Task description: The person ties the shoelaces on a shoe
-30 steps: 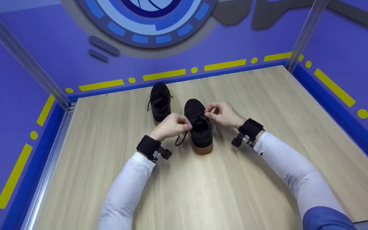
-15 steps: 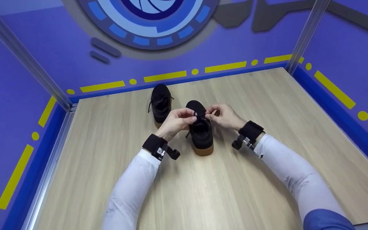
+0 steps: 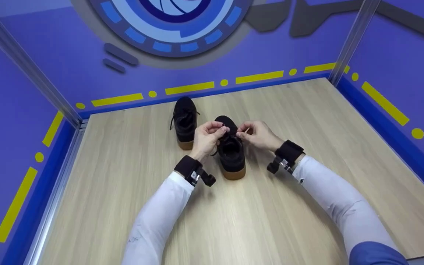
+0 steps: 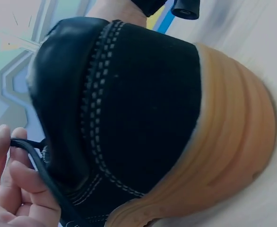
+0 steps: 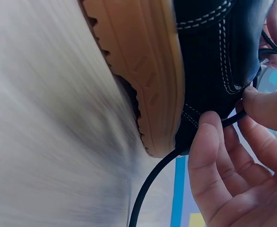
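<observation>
A black lace-up shoe (image 3: pixel 233 162) with a tan sole (image 4: pixel 238 123) and pale double stitching stands on the wooden tabletop, toe pointing away. My left hand (image 3: pixel 205 138) is over its left side, pinching a black shoelace (image 4: pixel 40 165) between thumb and fingers. On the opposite side, my right hand (image 3: pixel 259 135) pinches another stretch of shoelace (image 5: pixel 235 118) close to the eyelets. From those fingers a loose lace end (image 5: pixel 150 182) hangs down past the sole. The lacing itself is mostly hidden by my fingers in the head view.
A matching black shoe (image 3: pixel 185 123) stands just to the left and farther back, its laces hanging at the sides. Blue-purple panels (image 3: pixel 182 75) with yellow marks border the wooden tabletop (image 3: pixel 123 165) at the back and sides.
My left hand has moved from the shoe's left side up and right toward its laces, bringing the lace with it. My right hand has stayed nearly in place.
</observation>
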The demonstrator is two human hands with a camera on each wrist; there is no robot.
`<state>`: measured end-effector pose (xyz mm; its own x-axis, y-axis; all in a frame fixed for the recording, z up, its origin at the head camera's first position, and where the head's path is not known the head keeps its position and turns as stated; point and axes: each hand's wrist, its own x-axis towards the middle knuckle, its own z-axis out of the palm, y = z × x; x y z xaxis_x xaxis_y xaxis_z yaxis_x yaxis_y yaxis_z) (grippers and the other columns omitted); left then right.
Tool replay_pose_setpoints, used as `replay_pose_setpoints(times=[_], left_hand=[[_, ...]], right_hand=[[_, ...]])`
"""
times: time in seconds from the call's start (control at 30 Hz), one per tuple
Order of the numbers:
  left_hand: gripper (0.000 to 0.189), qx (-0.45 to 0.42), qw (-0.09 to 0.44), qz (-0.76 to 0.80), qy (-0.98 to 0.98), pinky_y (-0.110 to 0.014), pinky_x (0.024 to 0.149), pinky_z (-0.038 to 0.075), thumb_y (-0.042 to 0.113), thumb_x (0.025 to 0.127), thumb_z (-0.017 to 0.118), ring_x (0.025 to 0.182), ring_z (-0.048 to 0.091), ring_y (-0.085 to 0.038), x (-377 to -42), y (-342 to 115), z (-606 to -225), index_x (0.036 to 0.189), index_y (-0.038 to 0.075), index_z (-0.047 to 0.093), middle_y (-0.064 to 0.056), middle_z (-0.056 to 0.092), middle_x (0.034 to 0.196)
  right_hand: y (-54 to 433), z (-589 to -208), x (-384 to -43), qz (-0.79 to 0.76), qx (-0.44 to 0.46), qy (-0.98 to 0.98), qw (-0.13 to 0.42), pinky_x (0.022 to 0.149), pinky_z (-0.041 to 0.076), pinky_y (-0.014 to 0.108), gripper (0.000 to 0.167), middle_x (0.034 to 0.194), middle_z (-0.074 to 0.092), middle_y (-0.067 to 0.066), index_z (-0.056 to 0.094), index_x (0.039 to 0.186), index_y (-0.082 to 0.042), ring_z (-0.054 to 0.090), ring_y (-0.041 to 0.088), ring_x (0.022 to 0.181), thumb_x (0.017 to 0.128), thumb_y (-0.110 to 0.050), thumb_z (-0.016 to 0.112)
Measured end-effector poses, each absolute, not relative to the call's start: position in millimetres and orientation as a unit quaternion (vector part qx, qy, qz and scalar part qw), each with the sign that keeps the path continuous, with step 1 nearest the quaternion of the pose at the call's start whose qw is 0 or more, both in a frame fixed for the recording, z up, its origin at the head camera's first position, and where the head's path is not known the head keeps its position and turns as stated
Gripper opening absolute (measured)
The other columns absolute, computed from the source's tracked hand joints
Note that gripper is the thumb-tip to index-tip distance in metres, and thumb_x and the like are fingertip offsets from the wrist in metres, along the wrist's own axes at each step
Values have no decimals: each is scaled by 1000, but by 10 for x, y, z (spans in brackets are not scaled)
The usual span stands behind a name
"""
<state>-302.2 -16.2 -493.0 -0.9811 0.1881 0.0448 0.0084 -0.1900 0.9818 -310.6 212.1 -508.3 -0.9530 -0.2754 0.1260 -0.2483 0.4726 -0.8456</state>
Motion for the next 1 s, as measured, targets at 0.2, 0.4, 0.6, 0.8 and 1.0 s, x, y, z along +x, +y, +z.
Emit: replay_pose_setpoints(times=[0.2,0.4,0.6,0.8,1.0], left_hand=[[20,69,50,754,651,-17,57,45,-2,102,76,71,67,-2,-3015,-146,-4923,120,-12,76,11,80,81],[18,66,51,745,662,-16,58,45,0,104,75,73,66,-1,-3007,-130,-4912,118,-10,79,14,77,78],[14,66,45,741,666,-15,58,43,3,106,73,73,64,0,-3008,-113,-4923,115,-7,79,15,75,78],[13,74,38,735,673,-15,58,42,4,107,71,73,61,-1,-2993,-107,-4920,113,-5,78,15,74,80],[11,85,32,722,686,-16,61,41,6,108,70,75,61,-2,-2997,-102,-4924,109,-2,78,16,73,80]], right_hand=[[2143,-5093,-3103,-490,-156,857,34,61,48,17,18,85,70,1,75,100,1,62,9,70,108,-16,75],[2171,-5074,-3092,-504,-162,845,81,60,46,20,27,70,62,-4,70,96,2,60,11,63,111,-20,69],[2167,-4999,-3080,-579,-154,787,148,55,42,19,32,69,65,-5,63,90,2,55,6,56,115,-18,59],[2170,-4906,-3062,-626,-163,744,168,53,41,19,34,69,65,-6,64,86,-5,51,4,52,116,-15,52],[2195,-4756,-3046,-652,-177,718,165,56,41,20,34,74,60,-5,63,87,-8,46,6,56,117,-18,50]])
